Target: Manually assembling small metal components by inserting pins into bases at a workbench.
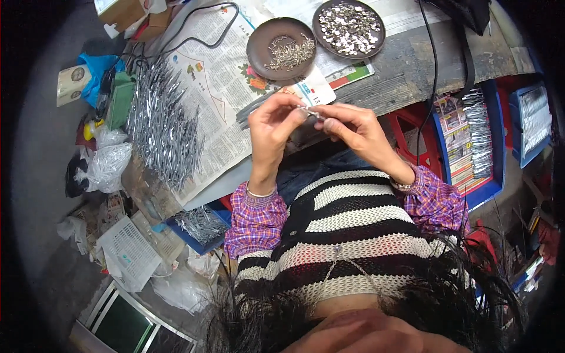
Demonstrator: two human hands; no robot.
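Close together near the table's front edge, my hands meet at a small slim silvery metal piece [310, 111]. My left hand [272, 129] pinches one end between thumb and fingertips. From the other side, my right hand [364, 134] closes its thumb and fingers on it as well. The fingertips cover much of the piece, so its exact kind does not show. Just beyond stands a brown dish [259, 50] holding small metal pins [292, 54]. A second dark dish [382, 44] beside it is full of small shiny round metal bits [347, 28].
A big heap of slim pointed silvery metal pieces [162, 120] lies at left on newspaper [226, 138]. Below it, a blue bin [218, 220] holds more. At right, a blue tray [497, 135] carries a row of silvery pieces. A black cable [434, 76] hangs over the table edge.
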